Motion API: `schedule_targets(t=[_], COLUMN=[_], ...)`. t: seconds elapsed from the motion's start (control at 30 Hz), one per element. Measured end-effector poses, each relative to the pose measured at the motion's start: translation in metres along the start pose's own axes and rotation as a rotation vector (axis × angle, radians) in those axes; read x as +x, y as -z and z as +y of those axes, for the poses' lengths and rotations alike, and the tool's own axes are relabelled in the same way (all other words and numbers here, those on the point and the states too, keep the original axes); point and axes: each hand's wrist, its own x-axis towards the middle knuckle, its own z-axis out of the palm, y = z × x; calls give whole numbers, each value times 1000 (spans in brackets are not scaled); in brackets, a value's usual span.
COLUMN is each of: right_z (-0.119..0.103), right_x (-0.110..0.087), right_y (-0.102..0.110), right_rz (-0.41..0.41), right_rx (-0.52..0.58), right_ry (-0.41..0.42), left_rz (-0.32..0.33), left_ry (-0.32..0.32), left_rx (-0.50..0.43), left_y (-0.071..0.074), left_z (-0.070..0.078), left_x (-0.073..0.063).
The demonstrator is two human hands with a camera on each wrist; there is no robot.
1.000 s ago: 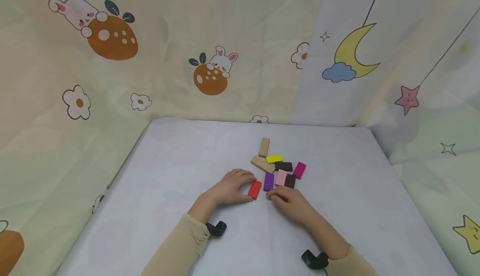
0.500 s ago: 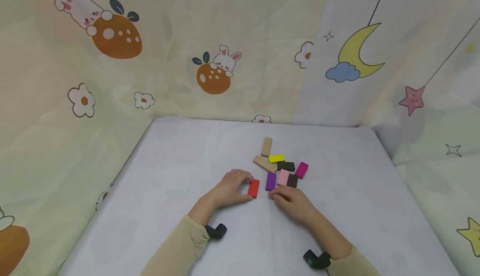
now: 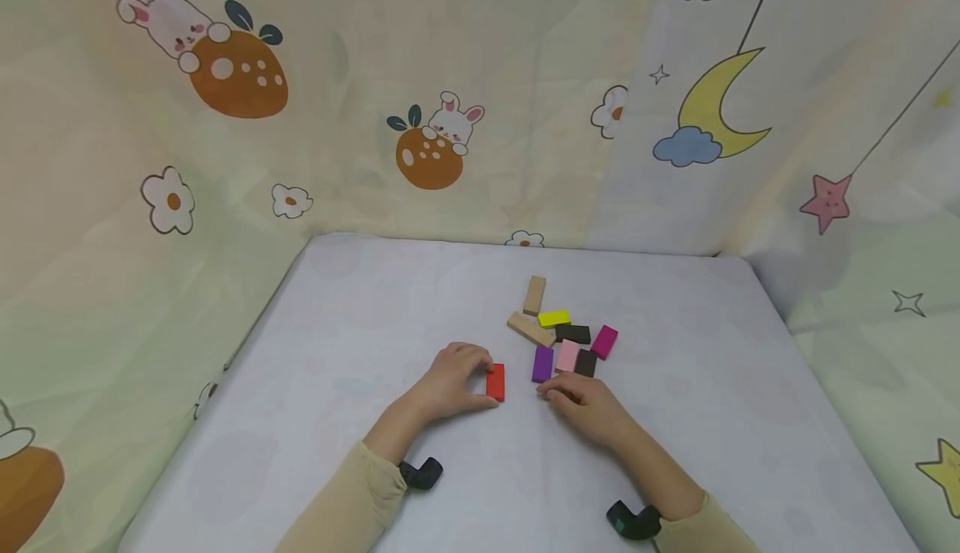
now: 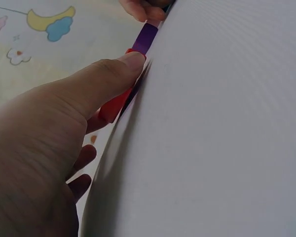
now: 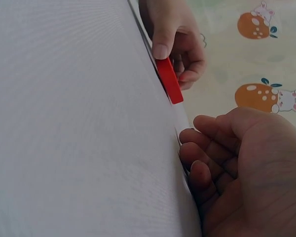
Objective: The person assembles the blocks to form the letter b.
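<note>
Left hand [image 3: 448,382]: our fingers pinch a plain red block [image 3: 496,383].
Right hand [image 3: 583,403]: our fingers curl loosely near a purple block [image 3: 543,363].

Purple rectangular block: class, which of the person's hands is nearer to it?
Right. The right hand is by the near end of the purple block; the left hand is farther away, to its left, pinching a red rectangular block.

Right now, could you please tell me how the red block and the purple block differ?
The red block is brighter; the purple block is darker. The left hand pinches the red block, while the purple block lies ungripped. The red block sits apart; the purple block lies beside the pink block. Both are rectangular.
</note>
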Motion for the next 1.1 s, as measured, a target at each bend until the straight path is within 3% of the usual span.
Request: schedule_targets(t=[0.17,0.37,0.67,0.93,1.1], right_z=[1,1,4,2,3], right_x=[0,0,2,2,3], right_y=[-1,-1,-3,-3,-3], right_rz=[2,17,165,81,75], right_rx=[-1,-4,-84,-118,-116], right_ry=[-1,8,142,111,101], left_rz=[13,33,52,66,73], left_ry=[20,-3,-43,-62,-73], left_rx=[8,-16,-4,4,2], left_y=[2,0,-4,-3,-2], left_z=[-2,-4,-7,-7,-6], left_x=[-11,-17,-20,-20,-20])
